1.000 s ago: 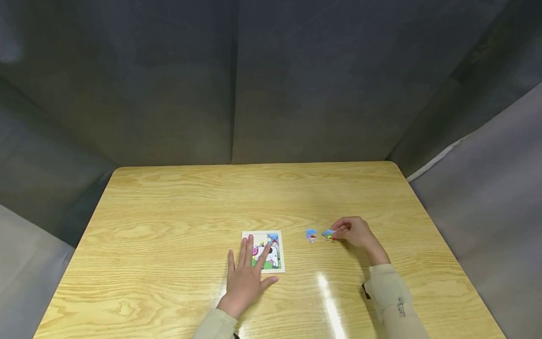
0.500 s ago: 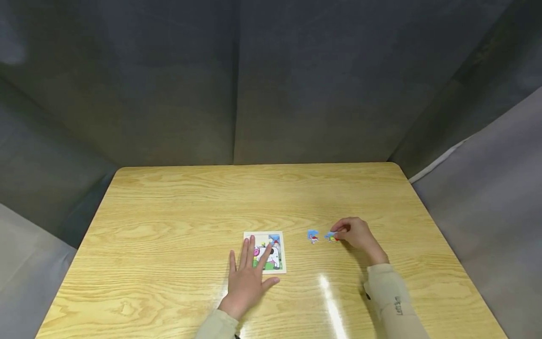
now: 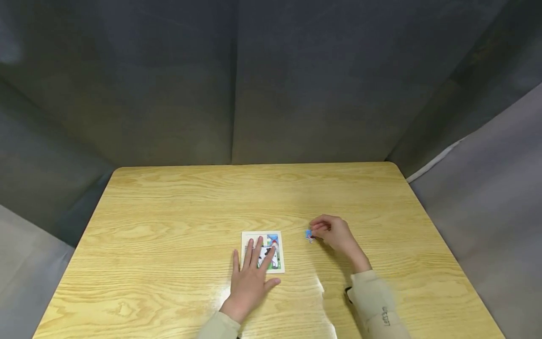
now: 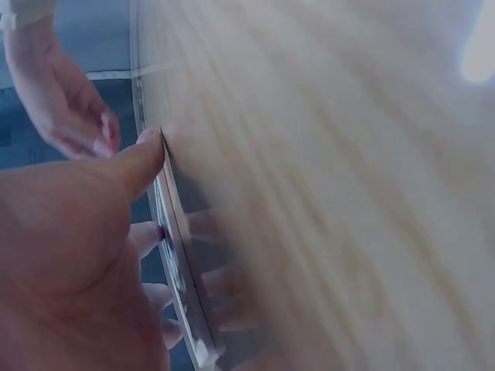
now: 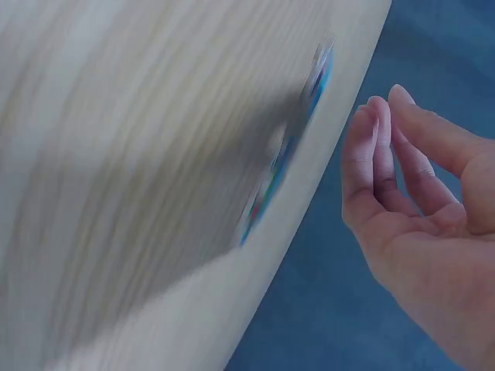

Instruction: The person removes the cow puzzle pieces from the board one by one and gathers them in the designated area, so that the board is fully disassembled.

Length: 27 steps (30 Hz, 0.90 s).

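Note:
A square jigsaw board (image 3: 250,233) with a pale border and a cow picture lies flat on the table. My left hand (image 3: 249,288) rests on it with spread fingers, covering part of the picture. In the left wrist view the thumb (image 4: 147,154) lies by the board's edge. My right hand (image 3: 336,234) hovers right of the board, beside a small blue puzzle piece (image 3: 308,233). The right wrist view shows that piece (image 5: 318,83) and a second, multicoloured piece (image 5: 267,185) on the table. Thumb and fingertips (image 5: 401,96) are close together there, apart from both pieces, with nothing visible between them.
The wood-grain table (image 3: 178,202) has rounded far corners. Dark grey curtains (image 3: 169,94) hang behind it, and lighter cloth (image 3: 487,188) hangs at the right side. Light glares off the tabletop near the front.
My right hand has left the right-hand piece and moved left to the blue piece, now hiding the other in the head view. My left fingers have slid slightly right over the board.

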Each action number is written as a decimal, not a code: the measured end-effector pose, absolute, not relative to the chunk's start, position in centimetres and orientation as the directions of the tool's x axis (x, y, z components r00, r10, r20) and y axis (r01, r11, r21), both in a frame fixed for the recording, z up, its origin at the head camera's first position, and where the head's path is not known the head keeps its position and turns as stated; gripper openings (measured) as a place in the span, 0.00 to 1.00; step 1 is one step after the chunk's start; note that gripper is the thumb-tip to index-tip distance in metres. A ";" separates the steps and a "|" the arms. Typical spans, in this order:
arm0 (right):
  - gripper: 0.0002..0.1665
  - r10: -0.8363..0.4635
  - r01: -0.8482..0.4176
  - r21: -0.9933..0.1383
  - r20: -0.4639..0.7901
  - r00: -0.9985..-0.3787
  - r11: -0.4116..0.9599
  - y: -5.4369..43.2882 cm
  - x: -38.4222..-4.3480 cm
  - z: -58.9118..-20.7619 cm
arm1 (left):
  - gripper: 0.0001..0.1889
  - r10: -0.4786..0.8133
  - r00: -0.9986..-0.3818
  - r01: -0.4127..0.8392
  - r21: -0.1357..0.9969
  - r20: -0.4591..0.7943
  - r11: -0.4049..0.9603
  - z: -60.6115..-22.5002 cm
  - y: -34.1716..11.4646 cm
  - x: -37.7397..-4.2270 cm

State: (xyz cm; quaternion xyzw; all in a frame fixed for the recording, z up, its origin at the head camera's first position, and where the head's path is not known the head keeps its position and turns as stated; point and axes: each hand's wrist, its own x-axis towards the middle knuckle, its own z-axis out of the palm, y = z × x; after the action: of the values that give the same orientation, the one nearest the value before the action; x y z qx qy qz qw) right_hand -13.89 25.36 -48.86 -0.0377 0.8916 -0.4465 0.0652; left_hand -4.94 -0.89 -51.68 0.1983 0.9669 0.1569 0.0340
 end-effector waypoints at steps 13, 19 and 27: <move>0.06 -0.149 -0.044 -0.806 -0.055 -0.987 0.590 16.8 -14.3 -50.5 | 0.40 0.401 -0.915 0.374 0.278 -0.043 0.885 -51.2 0.0 -4.1; 0.05 -0.156 -0.094 -0.755 -0.011 -0.988 0.649 15.5 -14.3 -50.3 | 0.40 0.402 -0.911 0.375 0.215 -0.097 0.902 -51.2 0.1 -4.1; 0.05 -0.184 -0.147 -0.701 0.023 -0.983 0.698 15.2 -14.2 -49.9 | 0.40 0.402 -0.908 0.375 0.207 -0.113 0.904 -51.2 0.1 -4.2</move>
State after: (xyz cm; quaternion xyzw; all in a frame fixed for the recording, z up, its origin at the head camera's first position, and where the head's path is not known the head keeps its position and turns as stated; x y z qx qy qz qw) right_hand -14.23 15.20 -49.95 -0.0898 0.9210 -0.3783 0.0243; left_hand -4.18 0.10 -51.25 0.1997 0.9726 0.0909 0.0767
